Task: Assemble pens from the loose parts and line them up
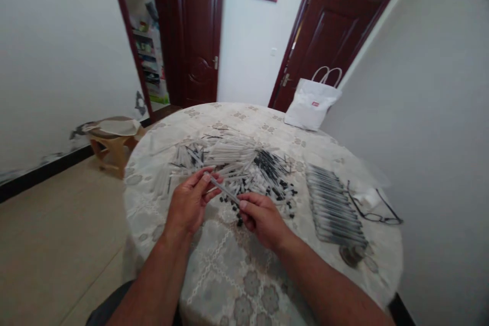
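Between my two hands is a slim translucent pen barrel (225,189), tilted down to the right. My left hand (190,199) pinches its upper left end, and my right hand (262,216) grips the lower right end between thumb and fingers. Whether a refill sits inside it is too blurred to tell. Just beyond my hands lies a pile of whitish pen barrels (233,153). Dark, thin pen parts (269,164) are heaped to its right. Small black pieces (284,193), apparently caps or plugs, are scattered near my right hand.
On the round table's patterned cloth (214,270), a row of pens (336,206) lies at the right. Eyeglasses (376,218) and a small round container (351,254) are beside it. A white bag (313,104) stands at the back right; a wooden stool (114,142) is left of the table.
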The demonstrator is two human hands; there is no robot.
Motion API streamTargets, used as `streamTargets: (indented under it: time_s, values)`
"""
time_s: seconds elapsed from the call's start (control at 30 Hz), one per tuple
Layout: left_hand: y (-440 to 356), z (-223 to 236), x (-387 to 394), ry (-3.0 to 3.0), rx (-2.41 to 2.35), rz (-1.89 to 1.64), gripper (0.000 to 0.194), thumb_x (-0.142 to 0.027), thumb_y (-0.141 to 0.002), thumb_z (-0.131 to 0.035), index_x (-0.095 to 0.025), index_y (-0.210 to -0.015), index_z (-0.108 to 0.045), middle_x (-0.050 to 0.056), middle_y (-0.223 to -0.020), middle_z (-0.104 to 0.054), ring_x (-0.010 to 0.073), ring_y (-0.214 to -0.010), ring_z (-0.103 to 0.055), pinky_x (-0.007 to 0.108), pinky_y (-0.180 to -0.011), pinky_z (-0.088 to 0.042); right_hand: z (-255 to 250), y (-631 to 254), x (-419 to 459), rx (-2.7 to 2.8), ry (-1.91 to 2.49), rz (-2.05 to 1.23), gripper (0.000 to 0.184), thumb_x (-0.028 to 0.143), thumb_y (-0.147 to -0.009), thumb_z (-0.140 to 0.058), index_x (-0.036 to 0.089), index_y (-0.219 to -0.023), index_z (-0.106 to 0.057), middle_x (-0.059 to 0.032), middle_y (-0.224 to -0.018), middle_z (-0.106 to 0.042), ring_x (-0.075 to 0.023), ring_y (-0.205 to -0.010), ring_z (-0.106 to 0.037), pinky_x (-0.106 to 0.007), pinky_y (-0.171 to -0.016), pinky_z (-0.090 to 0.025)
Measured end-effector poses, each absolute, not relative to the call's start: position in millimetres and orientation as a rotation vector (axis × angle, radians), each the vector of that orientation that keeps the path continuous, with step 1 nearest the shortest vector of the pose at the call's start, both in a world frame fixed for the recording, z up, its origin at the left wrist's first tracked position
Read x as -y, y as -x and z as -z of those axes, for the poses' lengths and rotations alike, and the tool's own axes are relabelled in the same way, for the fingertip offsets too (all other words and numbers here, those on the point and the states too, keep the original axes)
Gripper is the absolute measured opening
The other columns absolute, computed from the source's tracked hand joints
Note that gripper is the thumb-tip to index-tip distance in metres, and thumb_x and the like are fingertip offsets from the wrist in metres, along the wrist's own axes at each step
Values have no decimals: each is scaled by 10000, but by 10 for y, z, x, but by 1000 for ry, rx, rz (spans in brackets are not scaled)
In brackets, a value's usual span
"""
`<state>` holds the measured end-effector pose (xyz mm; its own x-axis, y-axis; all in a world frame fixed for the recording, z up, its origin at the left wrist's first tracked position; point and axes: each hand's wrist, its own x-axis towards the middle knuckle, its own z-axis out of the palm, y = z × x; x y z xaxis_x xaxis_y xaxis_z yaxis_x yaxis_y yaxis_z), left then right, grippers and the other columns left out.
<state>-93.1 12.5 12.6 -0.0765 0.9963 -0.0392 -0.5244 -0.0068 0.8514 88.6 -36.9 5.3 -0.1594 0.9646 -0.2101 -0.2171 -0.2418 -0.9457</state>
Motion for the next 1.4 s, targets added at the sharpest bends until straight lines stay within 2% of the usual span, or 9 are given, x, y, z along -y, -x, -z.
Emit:
streamTargets:
  time_s: [0.33,0.47,0.63,0.73,0.9,1.03,1.17,1.27,1.4]
  values:
    - [845,-126,-189,-672,-923,-1568,202,-262,-811,-762,-191,-997,-723,37,-985,-765,200,-938,-759,269,-744,-635,-115,-827,323,716,913,-1848,325,367,-708,-791,163,-919,-651,84,-561,-511,-32,-399,-317,-187,-401,-109]
    - [845,-143,-187,-692,-922,-1551,227,-294,-803,-772,-204,-1005,-720,37,-986,-768,222,-964,-757,310,-764,-644,-152,-883,296,840,954,-1884,248,360,-773,-726,184,-910,-618,98,-554,-476,-43,-405,-295,-189,-414,-148]
    - [842,-160,-131,-843,-891,-1445,346,-364,-743,-846,-203,-1028,-731,72,-1035,-778,260,-995,-752,358,-802,-646,-285,-999,326,1616,1256,-1134,95,268,-903,-621,214,-954,-680,41,-710,-632,-107,-635,-555,-220,-602,-386]
    - [832,-171,-70,-1021,-888,-1268,385,-406,-698,-883,-185,-992,-769,113,-1047,-785,293,-976,-754,413,-848,-641,-373,-1080,364,1905,1246,-685,99,234,-931,-623,222,-962,-717,7,-880,-697,-135,-833,-621,-237,-751,-418]
    - [855,-150,-44,-1280,-936,-1044,384,-422,-687,-889,-200,-990,-810,128,-1061,-787,297,-855,-770,435,-833,-643,-560,-1244,423,2220,1342,-467,93,229,-917,-661,208,-953,-744,-30,-903,-735,-166,-857,-648,-254,-763,-417]
    - [860,-87,-68,-1279,-929,-1017,391,-417,-696,-883,-187,-1002,-806,143,-1026,-789,322,-894,-768,423,-788,-650,-734,-1550,471,2405,1451,-316,105,203,-888,-677,207,-937,-769,-52,-881,-751,-187,-835,-661,-267,-728,-407]
    - [861,-48,-87,-1195,-949,-1111,403,-444,-726,-857,-160,-1001,-781,146,-978,-787,316,-903,-762,421,-776,-652,-827,-2162,362,2305,1676,-116,207,163,-893,-631,226,-1037,-765,-64,-988,-765,-190,-896,-675,-265,-778,-431]
    - [870,-50,-99,-1143,-1002,-1172,424,-472,-742,-838,-150,-1007,-760,127,-964,-783,279,-863,-759,396,-764,-650,-825,-2731,138,2116,2143,137,251,156,-898,-596,224,-1066,-770,-85,-1076,-758,-202,-1008,-671,-266,-863,-445]
    - [881,-63,-118,-1092,-1072,-1212,446,-495,-750,-823,-148,-1018,-743,112,-981,-777,258,-858,-748,373,-737,-647,-733,-3335,-166,1981,2402,184,310,125,-886,-560,175,-1092,-787,-159,-1142,-744,-257,-1069,-674,-312,-911,-462]
